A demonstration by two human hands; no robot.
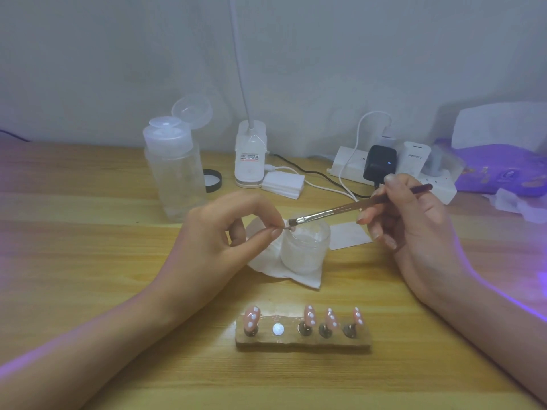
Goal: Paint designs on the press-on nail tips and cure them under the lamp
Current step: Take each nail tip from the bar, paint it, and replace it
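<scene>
My left hand [220, 232] pinches a small pink nail tip [288, 228] between thumb and forefinger, just above a frosted glass jar [305, 247]. My right hand [414, 223] grips a thin brush [349, 207], whose bristles touch that nail tip. Near the table's front edge stands a wooden holder block [303, 340] with several pink nail tips [310, 315] dotted white on metal stands. One round spot [278, 329] on the block has no nail.
The jar sits on a white tissue [299, 275]. Behind are a clear pump bottle [174, 170], a black-rimmed lid [213, 180], a white clip lamp base [250, 156], a stack of white pads [283, 183], a power strip with plugs [393, 170] and a purple packet [500, 170].
</scene>
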